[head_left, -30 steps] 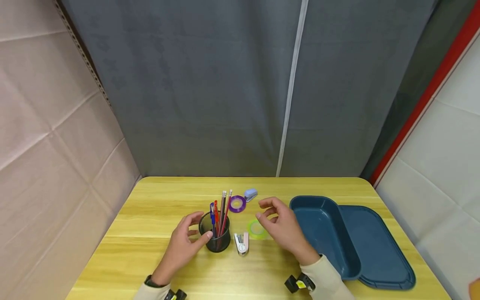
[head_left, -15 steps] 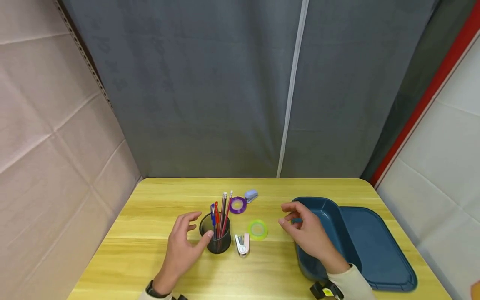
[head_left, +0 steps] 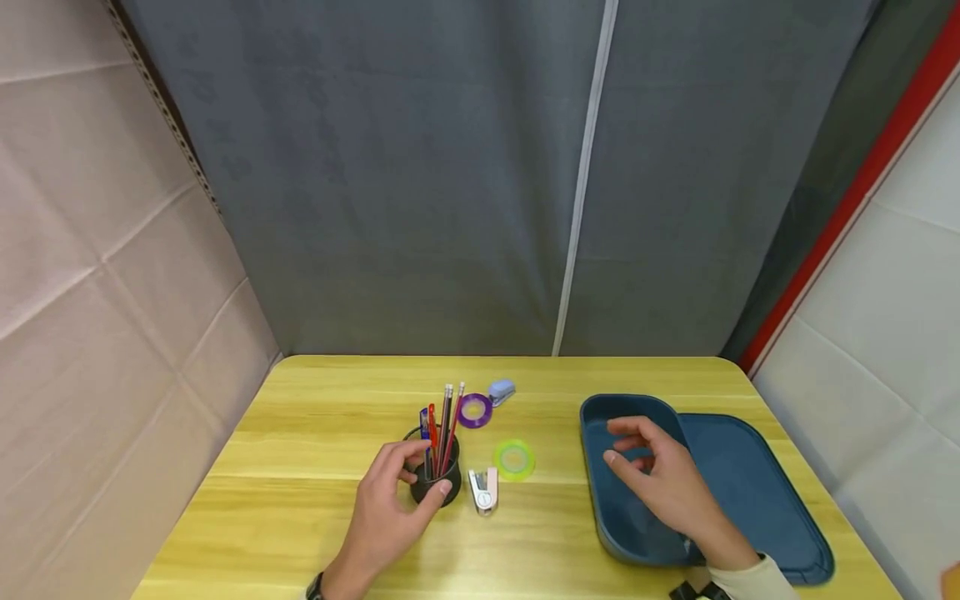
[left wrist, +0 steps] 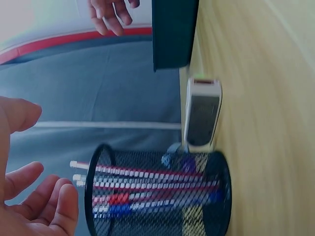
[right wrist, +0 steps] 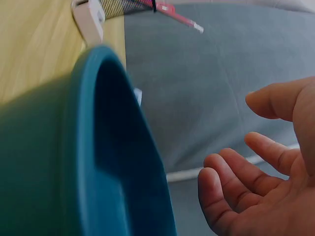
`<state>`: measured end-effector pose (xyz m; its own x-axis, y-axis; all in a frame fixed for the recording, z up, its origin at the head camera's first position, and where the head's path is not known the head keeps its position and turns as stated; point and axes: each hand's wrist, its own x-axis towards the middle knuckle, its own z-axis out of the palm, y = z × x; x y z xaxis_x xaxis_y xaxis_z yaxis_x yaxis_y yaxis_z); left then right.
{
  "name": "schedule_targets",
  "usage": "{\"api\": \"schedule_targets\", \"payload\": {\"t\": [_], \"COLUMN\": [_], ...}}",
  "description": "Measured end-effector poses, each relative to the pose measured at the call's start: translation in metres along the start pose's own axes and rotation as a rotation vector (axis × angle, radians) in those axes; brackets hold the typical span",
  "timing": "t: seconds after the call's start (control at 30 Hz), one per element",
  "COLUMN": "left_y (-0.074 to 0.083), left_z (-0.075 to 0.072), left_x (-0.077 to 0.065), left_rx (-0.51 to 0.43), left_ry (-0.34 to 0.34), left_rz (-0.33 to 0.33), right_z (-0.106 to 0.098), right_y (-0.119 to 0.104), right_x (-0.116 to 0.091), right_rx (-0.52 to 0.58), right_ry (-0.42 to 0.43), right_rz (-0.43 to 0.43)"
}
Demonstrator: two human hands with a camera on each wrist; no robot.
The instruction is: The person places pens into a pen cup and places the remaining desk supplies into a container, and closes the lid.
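Note:
A black mesh pen holder (head_left: 437, 492) stands upright with a blue pen (head_left: 425, 423), a red pen (head_left: 432, 417) and pencils (head_left: 447, 408) in it. My left hand (head_left: 393, 492) hovers at its near left side, thumb and fingers spread and holding nothing. In the left wrist view those fingers (left wrist: 29, 184) are short of the rim of the holder (left wrist: 157, 191). My right hand (head_left: 660, 479) hangs over the dark blue bin (head_left: 622, 542), fingers loosely bent around nothing. The right wrist view has the bin's rim (right wrist: 88, 123) beside the right fingers (right wrist: 241, 177).
Right of the holder lies a white stapler (head_left: 483, 490), with a green tape roll (head_left: 514, 460) behind it. Farther back are a purple tape roll (head_left: 476, 410) and a small light blue stapler (head_left: 501, 391). A blue lid (head_left: 757, 492) lies partly under the bin's right side.
My right hand has moved right, from beside the green tape roll to over the bin. My left hand has shifted slightly right and closer in front of the pen holder.

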<state>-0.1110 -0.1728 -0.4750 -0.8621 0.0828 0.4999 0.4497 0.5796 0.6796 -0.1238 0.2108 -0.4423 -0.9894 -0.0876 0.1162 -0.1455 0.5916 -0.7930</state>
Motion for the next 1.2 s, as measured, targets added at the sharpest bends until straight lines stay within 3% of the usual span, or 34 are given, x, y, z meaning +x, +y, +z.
{"api": "schedule_targets", "payload": {"t": [0.43,0.77,0.9,1.1,1.2], "left_y": [0.012,0.012,0.009,0.006,0.006], "left_z": [0.022,0.038,0.047,0.057,0.062], "left_x": [-0.015,-0.021,-0.025,-0.03,-0.029], "left_rx": [-0.095,-0.154,-0.11,0.042,0.064], "left_ry": [-0.055,-0.18,-0.244,-0.304,-0.341], "left_rz": [0.069,-0.018,-0.043,-0.074,-0.096], "right_z": [-0.024,-0.037,-0.04,-0.044,-0.047], "right_y": [0.034,0.049,0.055,0.065,0.071], "right_x": [-0.012,-0.015,-0.017,-0.018,-0.018], "right_rx": [-0.094,-0.156,-0.182,-0.222,-0.231], "right_ry": [0.119,0.166,0.181,0.224,0.229], "right_rz": [-0.004,0.046,0.061,0.098,0.122]}}
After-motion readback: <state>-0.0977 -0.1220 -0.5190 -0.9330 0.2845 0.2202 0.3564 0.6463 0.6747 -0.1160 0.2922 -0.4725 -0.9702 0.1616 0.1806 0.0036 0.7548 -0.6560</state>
